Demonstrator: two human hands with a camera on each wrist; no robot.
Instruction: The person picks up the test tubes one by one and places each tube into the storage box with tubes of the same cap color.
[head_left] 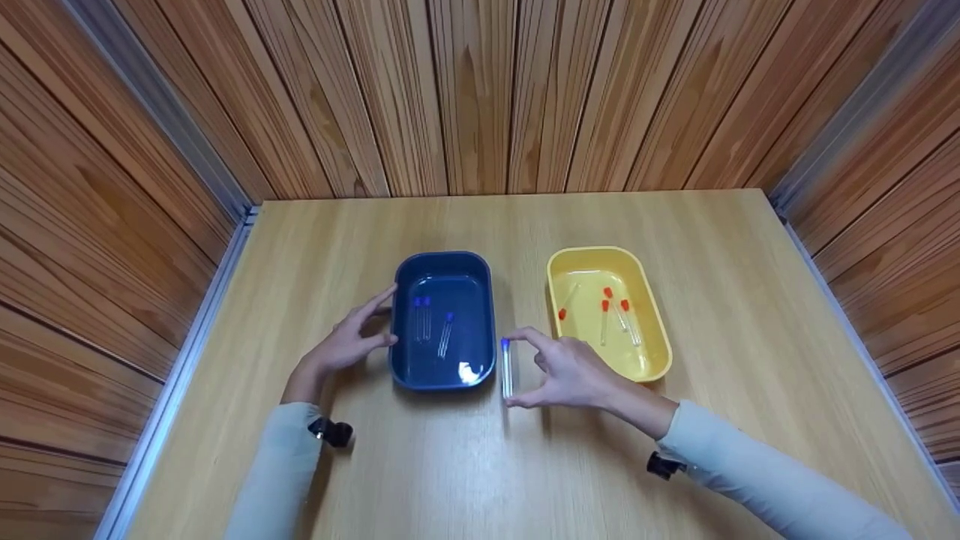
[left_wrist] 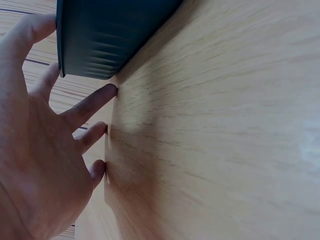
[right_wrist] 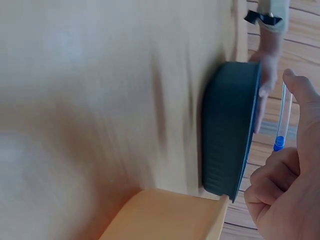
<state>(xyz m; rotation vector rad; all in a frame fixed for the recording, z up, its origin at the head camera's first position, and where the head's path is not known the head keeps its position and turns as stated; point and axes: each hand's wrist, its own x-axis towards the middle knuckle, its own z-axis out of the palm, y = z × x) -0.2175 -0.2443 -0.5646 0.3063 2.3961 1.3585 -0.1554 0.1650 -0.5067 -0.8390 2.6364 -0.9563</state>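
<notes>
My right hand (head_left: 574, 371) pinches a clear test tube (right_wrist: 284, 112) with a blue cap, thumb at the bottom end and index finger at the capped end. In the head view, the tube lies just right of the blue tray (head_left: 480, 315). The other fingers are curled and hold nothing. My left hand (head_left: 345, 346) is spread at the tray's left side, thumb and index fingertip against its rim; in the left wrist view, the lower fingertips (left_wrist: 111, 90) rest at the table. Inside the blue tray lie several blue-capped test tubes (head_left: 445, 336).
A yellow tray (head_left: 658, 330) stands to the right, partly behind my right hand, with several red-capped test tubes (head_left: 604, 322) in it. Both trays sit on a wooden table (head_left: 315, 247). Wood-panelled walls (head_left: 480, 97) rise at the back and both sides.
</notes>
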